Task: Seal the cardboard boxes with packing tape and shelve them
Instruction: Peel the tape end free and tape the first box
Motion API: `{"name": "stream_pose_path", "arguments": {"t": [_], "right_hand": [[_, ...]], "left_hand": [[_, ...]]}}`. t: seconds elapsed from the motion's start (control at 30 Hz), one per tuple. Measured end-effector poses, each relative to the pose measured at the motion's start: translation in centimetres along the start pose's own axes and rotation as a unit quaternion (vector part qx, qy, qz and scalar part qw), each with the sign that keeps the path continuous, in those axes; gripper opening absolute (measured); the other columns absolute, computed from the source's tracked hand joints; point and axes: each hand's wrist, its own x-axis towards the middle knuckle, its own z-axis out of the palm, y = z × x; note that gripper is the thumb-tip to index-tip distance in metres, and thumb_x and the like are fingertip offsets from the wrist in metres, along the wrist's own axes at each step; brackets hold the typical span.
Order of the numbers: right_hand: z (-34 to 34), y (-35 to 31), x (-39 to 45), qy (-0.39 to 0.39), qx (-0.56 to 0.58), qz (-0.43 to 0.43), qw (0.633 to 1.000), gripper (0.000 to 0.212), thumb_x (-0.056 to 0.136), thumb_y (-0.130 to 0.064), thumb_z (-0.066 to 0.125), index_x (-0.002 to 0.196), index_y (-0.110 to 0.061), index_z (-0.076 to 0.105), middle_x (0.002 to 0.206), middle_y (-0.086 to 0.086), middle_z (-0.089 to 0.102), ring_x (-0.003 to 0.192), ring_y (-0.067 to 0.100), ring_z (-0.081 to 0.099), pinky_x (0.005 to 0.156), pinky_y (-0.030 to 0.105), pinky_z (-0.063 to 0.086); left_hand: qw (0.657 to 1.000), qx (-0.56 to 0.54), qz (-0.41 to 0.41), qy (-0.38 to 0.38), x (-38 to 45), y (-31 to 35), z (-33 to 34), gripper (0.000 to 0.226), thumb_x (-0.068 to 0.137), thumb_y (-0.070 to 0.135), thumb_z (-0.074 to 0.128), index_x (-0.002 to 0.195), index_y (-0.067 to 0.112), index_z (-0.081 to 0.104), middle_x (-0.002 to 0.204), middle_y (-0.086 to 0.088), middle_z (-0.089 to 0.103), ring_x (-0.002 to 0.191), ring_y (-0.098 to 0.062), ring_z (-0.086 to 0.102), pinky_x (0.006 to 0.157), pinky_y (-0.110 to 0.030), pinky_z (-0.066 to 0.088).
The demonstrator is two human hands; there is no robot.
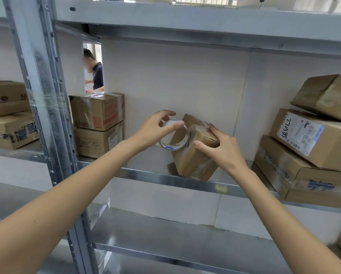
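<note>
1. Your left hand (155,128) is gripping the tape roll (174,135), fingers curled round its rim.
2. Your right hand (223,150) is clasping the small box (195,155), thumb and fingers around its top end.
3. That box is standing tilted on the metal shelf (185,182), touching the roll; tape seemingly is joining them.

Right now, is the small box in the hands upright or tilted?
Tilted: the small box leans on one lower edge on the shelf.
</note>
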Motion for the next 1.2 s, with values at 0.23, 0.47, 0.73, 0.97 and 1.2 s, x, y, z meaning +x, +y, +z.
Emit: {"name": "stream_pose_path", "arguments": {"t": [0.23,0.47,0.73,0.97,1.2], "right_hand": [[2.5,1.4,-2.3,0.1,0.21,0.105,0.967,0.051,0.082,-0.052,0.069,0.121,-0.021,0.065,0.103,-0.016,0.066,0.098,0.003,0.061,0.075,0.003,0.044],[4.6,3.6,-4.5,0.174,0.329,0.185,0.91,0.042,0.085,-0.054,0.061,0.105,-0.018,0.07,0.097,-0.005,0.07,0.093,0.008,0.062,0.072,0.013,0.046],[1.0,4.9,-6.0,0.122,0.192,0.185,0.956,0.037,0.098,-0.048,0.044,0.085,-0.022,0.067,0.081,-0.016,0.065,0.076,-0.01,0.058,0.064,0.003,0.04],[-3.0,9.7,-3.3,-0.042,-0.277,0.272,0.921,0.049,0.097,-0.048,0.049,0.118,-0.004,0.052,0.114,0.017,0.059,0.102,0.033,0.059,0.069,0.033,0.04],[-3.5,9.6,-1.8,-0.086,-0.274,0.26,0.922,0.024,0.099,-0.012,0.04,0.112,0.0,0.057,0.115,0.022,0.061,0.102,0.036,0.059,0.073,0.033,0.042]], "left_hand": [[0.991,0.002,-0.055,-0.124,4.6,5.2,1.2,0.036,0.091,0.042,0.064,0.095,0.007,0.07,0.077,-0.001,0.063,0.066,-0.017,0.059,0.06,-0.029,0.051],[0.912,-0.145,-0.225,-0.31,7.3,6.4,4.4,0.034,0.091,0.04,0.062,0.107,0.01,0.063,0.107,-0.016,0.068,0.092,-0.026,0.064,0.087,-0.034,0.053],[0.872,-0.073,-0.276,-0.399,8.9,6.4,6.4,0.045,0.087,0.049,0.064,0.115,0.014,0.065,0.101,-0.016,0.07,0.086,-0.028,0.066,0.089,-0.032,0.05],[0.842,-0.111,-0.27,-0.453,9.3,6.0,6.1,0.047,0.092,0.047,0.054,0.131,0.023,0.062,0.122,-0.012,0.064,0.1,-0.025,0.057,0.087,-0.032,0.046],[0.838,-0.163,-0.269,-0.447,8.7,5.3,6.5,0.038,0.094,0.045,0.05,0.119,0.02,0.065,0.117,-0.013,0.059,0.085,-0.021,0.054,0.074,-0.029,0.037]]}}
